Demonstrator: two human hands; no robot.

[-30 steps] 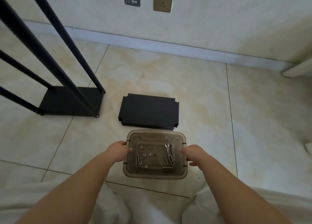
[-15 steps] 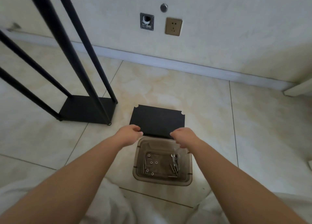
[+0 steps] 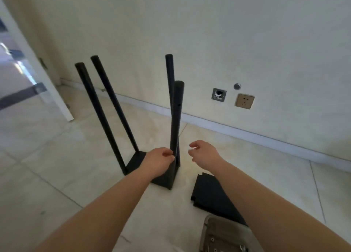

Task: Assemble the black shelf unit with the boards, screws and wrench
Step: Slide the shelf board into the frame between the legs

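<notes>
The black shelf frame stands on the floor: a base board (image 3: 135, 161) with four upright poles, the nearest pole (image 3: 177, 111) right in front of me. My left hand (image 3: 158, 161) reaches to that pole low down, and its fingertips touch the pole's left side without wrapping it. Just right of the pole, my right hand (image 3: 204, 153) hovers with loosely curled fingers and holds nothing. A loose black board (image 3: 209, 196) lies flat on the tiles under my right forearm. A translucent bin (image 3: 224, 231) at the bottom edge holds screws (image 3: 212, 239).
A cream wall with a white skirting board runs behind the frame, bearing a socket (image 3: 244, 101) and a metal port (image 3: 218, 94). A white door frame (image 3: 36, 75) stands at the left. The floor is pale tile.
My hands left the bin's sides, passed over the loose board and moved up and left to the shelf frame. My view swung up and left, so the bin now sits at the bottom edge.
</notes>
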